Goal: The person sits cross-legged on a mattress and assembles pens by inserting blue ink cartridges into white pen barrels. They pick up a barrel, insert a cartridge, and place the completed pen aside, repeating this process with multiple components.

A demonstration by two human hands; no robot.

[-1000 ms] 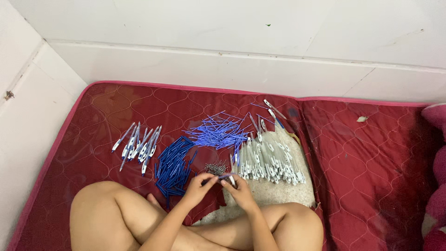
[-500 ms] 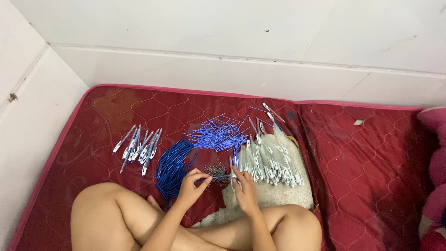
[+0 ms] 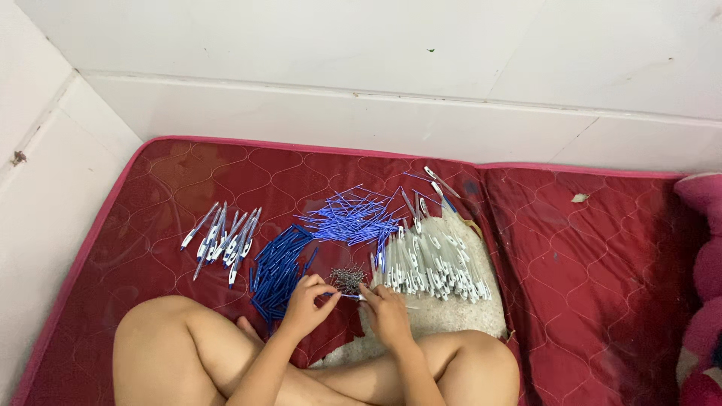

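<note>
Between our two hands we hold a slim blue pen refill (image 3: 344, 295), level, just near of the small heap of metal springs (image 3: 347, 279). A second ago our hands met at a single point over a small dark piece; half a second ago they worked apart at the springs; now they are drawn apart again with the refill spanning the gap, so we judge another part is being fitted onto it. Our left hand (image 3: 307, 304) pinches its left end, fingers closed on it. Our right hand (image 3: 385, 312) closes on the right end, where something pale shows; we cannot tell what.

Left lie dark blue barrels (image 3: 277, 269), farther left finished pens (image 3: 223, 242); beyond, loose refills (image 3: 353, 216); right, white pen halves (image 3: 436, 263) on a pale cloth (image 3: 451, 316), over the red mattress (image 3: 587, 271). A pink thing (image 3: 703, 286) is cut off at the right edge.
</note>
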